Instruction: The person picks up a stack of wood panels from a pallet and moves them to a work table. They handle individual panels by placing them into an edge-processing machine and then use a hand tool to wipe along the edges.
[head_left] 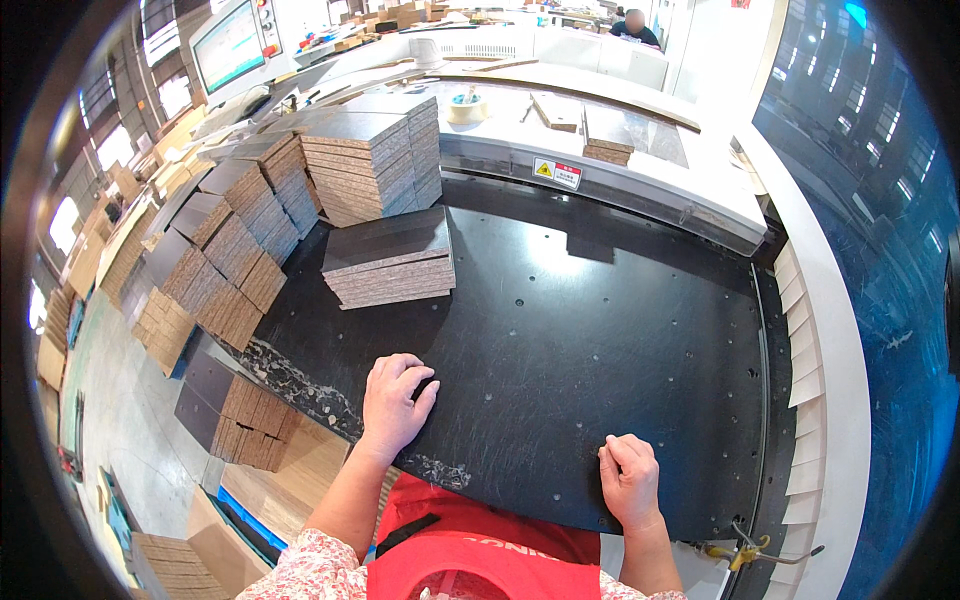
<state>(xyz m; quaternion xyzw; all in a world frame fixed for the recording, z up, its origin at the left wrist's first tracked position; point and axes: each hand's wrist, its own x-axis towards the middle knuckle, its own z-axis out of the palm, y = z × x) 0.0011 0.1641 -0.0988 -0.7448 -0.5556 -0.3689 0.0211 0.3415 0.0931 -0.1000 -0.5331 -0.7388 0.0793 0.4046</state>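
Observation:
My left hand (397, 400) rests near the front edge of the black machine table (560, 370). Its fingers are loosely bent, the thumb apart from them, and it holds nothing that I can see. Farther right, my right hand (630, 475) is curled closed over the table's near right part, with nothing showing in it. Beyond my left hand lies a short stack of dark-faced particle boards (390, 260), apart from the fingers. A taller stack of boards (370, 165) stands behind it.
More board stacks (225, 240) line the left side, with further boards (250, 420) below the table edge. A white machine beam (620, 175) crosses the back, carrying a tape roll (466, 106) and board pieces (606, 135). An air gun (745, 553) hangs near right. A screen (228, 48) stands far left.

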